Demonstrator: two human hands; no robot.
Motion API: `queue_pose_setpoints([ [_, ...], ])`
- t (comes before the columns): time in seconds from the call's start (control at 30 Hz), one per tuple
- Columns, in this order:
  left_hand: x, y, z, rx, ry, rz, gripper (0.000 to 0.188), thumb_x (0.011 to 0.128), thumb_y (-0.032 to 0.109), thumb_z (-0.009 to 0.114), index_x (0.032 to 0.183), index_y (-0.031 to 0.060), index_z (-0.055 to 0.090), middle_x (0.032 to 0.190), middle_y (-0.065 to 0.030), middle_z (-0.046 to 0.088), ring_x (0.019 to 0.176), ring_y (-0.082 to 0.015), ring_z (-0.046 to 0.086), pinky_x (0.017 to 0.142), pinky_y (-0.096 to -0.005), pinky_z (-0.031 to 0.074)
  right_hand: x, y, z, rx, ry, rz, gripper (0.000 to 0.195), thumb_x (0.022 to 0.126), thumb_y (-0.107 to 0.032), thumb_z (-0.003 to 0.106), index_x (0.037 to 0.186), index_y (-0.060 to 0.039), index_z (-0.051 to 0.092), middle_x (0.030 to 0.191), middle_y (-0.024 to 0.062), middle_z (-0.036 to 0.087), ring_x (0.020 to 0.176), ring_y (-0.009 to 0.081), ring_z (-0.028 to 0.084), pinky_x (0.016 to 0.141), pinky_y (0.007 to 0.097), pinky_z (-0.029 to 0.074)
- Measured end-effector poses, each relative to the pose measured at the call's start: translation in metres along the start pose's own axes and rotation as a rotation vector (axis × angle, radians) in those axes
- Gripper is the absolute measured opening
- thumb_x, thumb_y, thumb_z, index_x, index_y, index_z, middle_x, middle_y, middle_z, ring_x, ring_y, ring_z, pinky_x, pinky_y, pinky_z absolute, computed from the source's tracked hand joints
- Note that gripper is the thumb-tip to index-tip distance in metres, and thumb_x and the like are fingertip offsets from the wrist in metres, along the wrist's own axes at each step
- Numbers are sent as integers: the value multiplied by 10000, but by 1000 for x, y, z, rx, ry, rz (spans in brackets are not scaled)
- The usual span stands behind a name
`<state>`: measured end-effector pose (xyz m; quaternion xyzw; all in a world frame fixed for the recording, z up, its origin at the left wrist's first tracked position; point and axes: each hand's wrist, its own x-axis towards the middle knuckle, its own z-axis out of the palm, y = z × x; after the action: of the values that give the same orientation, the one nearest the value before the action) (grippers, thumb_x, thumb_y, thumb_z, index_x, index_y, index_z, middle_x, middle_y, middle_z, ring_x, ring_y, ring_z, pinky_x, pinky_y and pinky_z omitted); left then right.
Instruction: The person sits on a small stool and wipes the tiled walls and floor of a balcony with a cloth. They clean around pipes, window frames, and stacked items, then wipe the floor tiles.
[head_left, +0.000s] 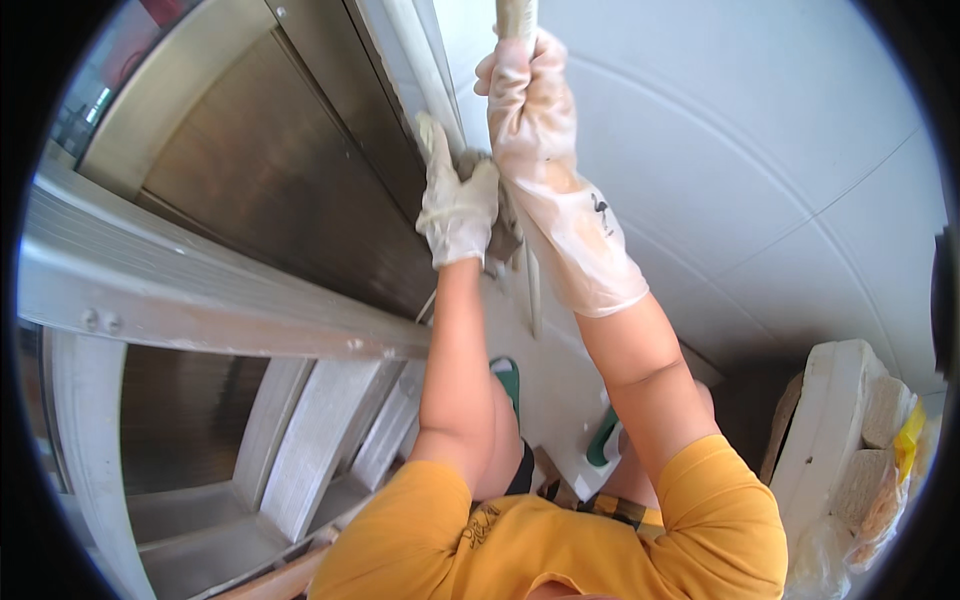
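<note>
Both my hands wear translucent, whitish rubber gloves. My right hand (525, 82), in a long glove with a black bird print, is closed around a pale handle or pole (517, 16) that runs out of the picture's top edge. Left of it and lower, my left hand (459, 199) lies against a white pipe (427, 67) along the wall corner, thumb and fingers spread; whether it grips anything is hidden. A greyish, crumpled thing shows behind the left glove, partly covered. A thin pale rod (534, 296) slants down between my forearms.
An aluminium ladder (225, 300) stands at the left, before a brownish metal panel (247, 157). White wall panels (712, 150) rise on the right. At the lower right are a white foam box (817, 420) and plastic-wrapped things (885, 510). Green footwear (602, 439) shows on the floor.
</note>
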<state>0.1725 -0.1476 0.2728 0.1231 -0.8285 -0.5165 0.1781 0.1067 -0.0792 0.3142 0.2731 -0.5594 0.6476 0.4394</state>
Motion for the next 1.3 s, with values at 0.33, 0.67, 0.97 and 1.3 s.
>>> queue_pose_setpoints([
  [0.33, 17, -47, -8, -6, 32, 392, 890, 824, 71, 638, 1575, 135, 166, 1640, -87, 172, 1471, -271, 282, 1172, -325, 298, 32, 28, -10, -645, -139, 78, 392, 825, -29, 623, 1214, -35, 571, 990, 160, 609, 938, 343, 553, 859, 425, 455],
  [0.67, 8, -42, -6, -52, 239, 492, 755, 833, 53, 638, 1521, 94, 328, 1564, -121, 355, 1411, -284, 390, 1159, -350, 339, 18, 16, -43, -471, -61, -81, 514, 855, -92, 659, 1345, -41, 514, 1197, 178, 605, 1117, 327, 571, 966, 428, 466],
  [0.97, -27, 5, 9, -1133, -591, 224, 801, 944, 603, 506, 1512, 73, 314, 1504, -87, 423, 1376, -244, 403, 1174, -374, 285, -45, -94, -108, -59, -456, 657, 677, 916, -233, 690, 1491, -121, 350, 1539, 178, 356, 1380, 297, 420, 1105, 381, 396],
  [1.3, -13, 2, 33, -1024, -478, 55, 452, 1019, 251, 512, 1339, -67, 493, 1294, -236, 598, 1192, -293, 606, 1044, -384, 492, 148, -108, -227, -928, -29, -749, 412, 925, 62, 529, 1312, -66, 588, 1402, 159, 495, 1254, 292, 491, 1028, 355, 424],
])
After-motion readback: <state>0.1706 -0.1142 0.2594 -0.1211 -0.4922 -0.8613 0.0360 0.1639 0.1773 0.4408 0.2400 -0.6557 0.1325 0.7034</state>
